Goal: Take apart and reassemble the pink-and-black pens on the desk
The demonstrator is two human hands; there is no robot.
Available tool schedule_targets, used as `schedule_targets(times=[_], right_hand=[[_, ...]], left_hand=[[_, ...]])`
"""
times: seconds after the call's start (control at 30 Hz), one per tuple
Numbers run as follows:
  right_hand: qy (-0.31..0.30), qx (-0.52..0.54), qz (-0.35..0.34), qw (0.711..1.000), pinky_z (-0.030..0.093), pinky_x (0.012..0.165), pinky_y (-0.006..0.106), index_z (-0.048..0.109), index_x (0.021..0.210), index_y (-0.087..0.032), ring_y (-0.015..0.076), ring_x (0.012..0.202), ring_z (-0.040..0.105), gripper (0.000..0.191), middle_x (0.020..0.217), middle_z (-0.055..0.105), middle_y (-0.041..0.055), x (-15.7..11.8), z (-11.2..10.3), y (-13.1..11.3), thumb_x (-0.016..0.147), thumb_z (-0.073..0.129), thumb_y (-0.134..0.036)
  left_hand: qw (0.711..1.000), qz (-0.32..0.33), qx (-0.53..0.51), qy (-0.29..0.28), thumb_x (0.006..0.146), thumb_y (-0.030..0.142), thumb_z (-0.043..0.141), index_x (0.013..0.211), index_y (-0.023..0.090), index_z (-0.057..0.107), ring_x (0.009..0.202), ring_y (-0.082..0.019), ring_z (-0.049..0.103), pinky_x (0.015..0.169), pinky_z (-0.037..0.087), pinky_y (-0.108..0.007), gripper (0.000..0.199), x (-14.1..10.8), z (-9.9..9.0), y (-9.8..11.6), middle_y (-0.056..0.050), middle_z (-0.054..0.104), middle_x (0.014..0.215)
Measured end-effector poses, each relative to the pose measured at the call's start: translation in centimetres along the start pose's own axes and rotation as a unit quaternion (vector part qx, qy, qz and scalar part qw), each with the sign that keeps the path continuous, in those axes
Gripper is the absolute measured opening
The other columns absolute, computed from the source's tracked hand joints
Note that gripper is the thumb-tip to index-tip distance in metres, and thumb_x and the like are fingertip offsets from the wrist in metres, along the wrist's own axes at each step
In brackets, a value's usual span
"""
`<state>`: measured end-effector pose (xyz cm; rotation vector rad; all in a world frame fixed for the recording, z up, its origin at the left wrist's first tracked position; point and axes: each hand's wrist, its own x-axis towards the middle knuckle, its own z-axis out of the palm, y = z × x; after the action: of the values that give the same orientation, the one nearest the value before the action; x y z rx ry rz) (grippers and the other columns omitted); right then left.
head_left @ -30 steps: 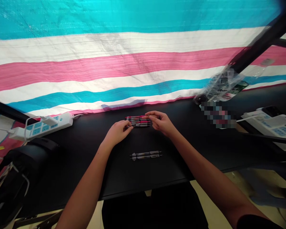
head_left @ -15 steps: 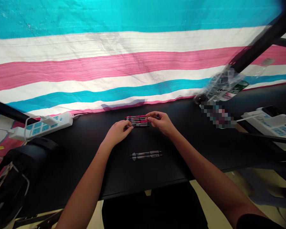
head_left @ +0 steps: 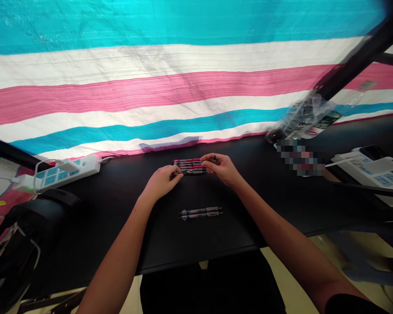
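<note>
A row of several pens (head_left: 188, 165), some with red parts and some grey and black, lies side by side on the black table. My left hand (head_left: 163, 178) is closed at the row's left end, its thumb and fingers pinching the end of the nearest grey pen (head_left: 196, 171). At the right end, my right hand (head_left: 222, 168) has its thumb and forefinger drawn together on the pen ends; which pen they grip is partly hidden. Closer to me, two grey-and-black pens (head_left: 201, 213) rest against each other.
A white power strip (head_left: 65, 172) with plugs stands at the left, near a dark curved object (head_left: 49, 213). To the right are a clear plastic bag with bottles (head_left: 309, 120), a blurred-out item (head_left: 299, 158) and another power strip (head_left: 376, 172). A striped sheet (head_left: 183, 91) hangs behind the table.
The fingers of my right hand have shifted very slightly at the right end of the row. My left hand and the pens look the same.
</note>
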<state>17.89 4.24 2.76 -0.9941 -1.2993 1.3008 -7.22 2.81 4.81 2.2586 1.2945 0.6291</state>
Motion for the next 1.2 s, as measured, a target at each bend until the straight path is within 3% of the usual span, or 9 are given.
schedule_targets(times=[0.47, 0.7, 1.2], right_hand=[[-0.006, 0.001, -0.006, 1.0, 0.04, 0.053, 0.028, 0.073, 0.091, -0.017, 0.0103, 0.056, 0.047, 0.034, 0.074, 0.067, 0.0032, -0.1, -0.08, -0.12, 0.077, 0.08, -0.047], [0.002, -0.038, -0.019, 0.999, 0.042, 0.056, 0.029, 0.074, 0.094, -0.017, 0.0121, 0.057, 0.051, 0.033, 0.063, 0.06, -0.0011, -0.03, -0.26, 0.25, 0.075, 0.083, -0.042], [-0.004, -0.02, -0.024, 1.0, 0.039, 0.056, 0.028, 0.074, 0.09, -0.018, 0.0115, 0.057, 0.049, 0.028, 0.063, 0.058, -0.0013, 0.0, -0.33, 0.17, 0.077, 0.081, -0.042]], left_hand=[[1.0, -0.002, 0.0, 0.0, 0.093, 0.03, 0.059, 0.088, 0.02, 0.065, 0.07, -0.017, 0.057, 0.066, 0.042, -0.029, 0.012, -0.01, 0.0, 0.03, -0.002, 0.066, 0.083], [1.0, -0.004, -0.004, 0.002, 0.092, 0.03, 0.06, 0.088, 0.02, 0.065, 0.069, -0.016, 0.057, 0.066, 0.042, -0.029, 0.012, -0.03, -0.05, 0.09, -0.002, 0.066, 0.083], [1.0, -0.005, -0.005, 0.001, 0.093, 0.029, 0.06, 0.088, 0.02, 0.064, 0.069, -0.015, 0.056, 0.066, 0.04, -0.028, 0.011, -0.05, -0.02, 0.09, 0.0, 0.064, 0.081]])
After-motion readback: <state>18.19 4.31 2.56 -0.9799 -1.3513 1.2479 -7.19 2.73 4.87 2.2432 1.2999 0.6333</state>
